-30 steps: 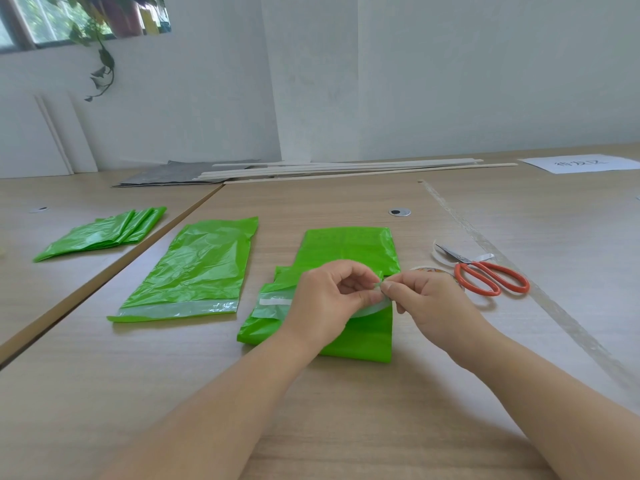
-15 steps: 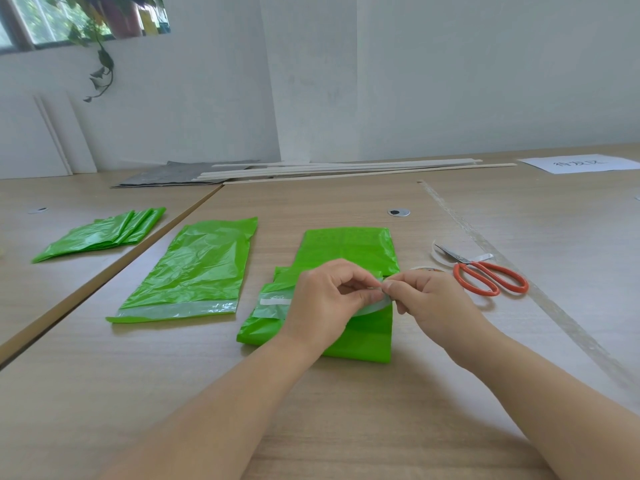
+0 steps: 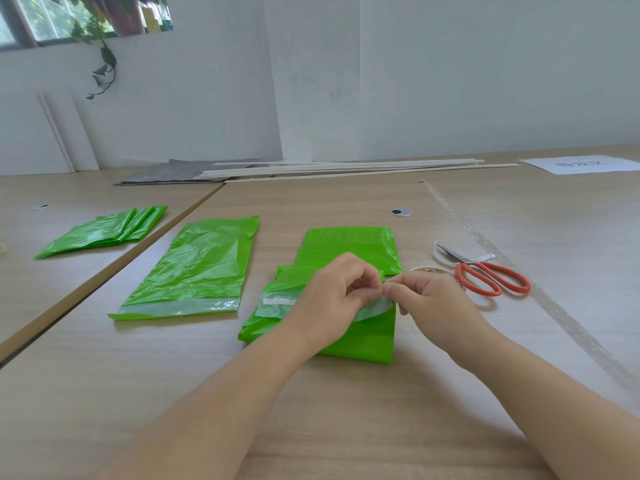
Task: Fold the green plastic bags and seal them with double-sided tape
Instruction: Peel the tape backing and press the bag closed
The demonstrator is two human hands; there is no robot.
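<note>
Both hands pinch at one spot: the left hand and right hand meet fingertip to fingertip on a pale strip of tape backing curling off the folded green plastic bag at table centre. The risk, I'd say: pull too hard and the thin film lifts or the tape tears off, since nothing pins the bag. Its long axis runs six to twelve o'clock, taped flap nearest. Orange-handled scissors lie at three o'clock.
</note>
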